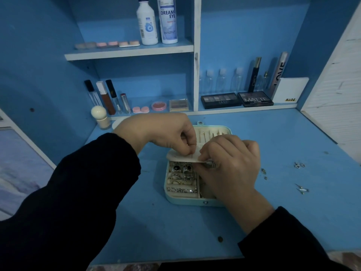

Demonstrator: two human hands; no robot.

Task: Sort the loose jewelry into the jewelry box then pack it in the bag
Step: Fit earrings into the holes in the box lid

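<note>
Mint-green jewelry box (187,204) lies open, well back from the table (156,231) front edge. Left hand (162,132), grip pinching cream flap (183,159) above box; right hand (230,163) likewise. Loose jewelry (298,165) right of box, well apart.

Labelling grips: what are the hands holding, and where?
The right hand pinches the cream flap of the jewelry box at its front edge; the left hand seems to pinch its top.

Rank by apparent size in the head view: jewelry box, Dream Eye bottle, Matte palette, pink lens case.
1. jewelry box
2. Dream Eye bottle
3. Matte palette
4. pink lens case
The box sits nearest the camera, and the frame cuts off the bottle's top.
</note>
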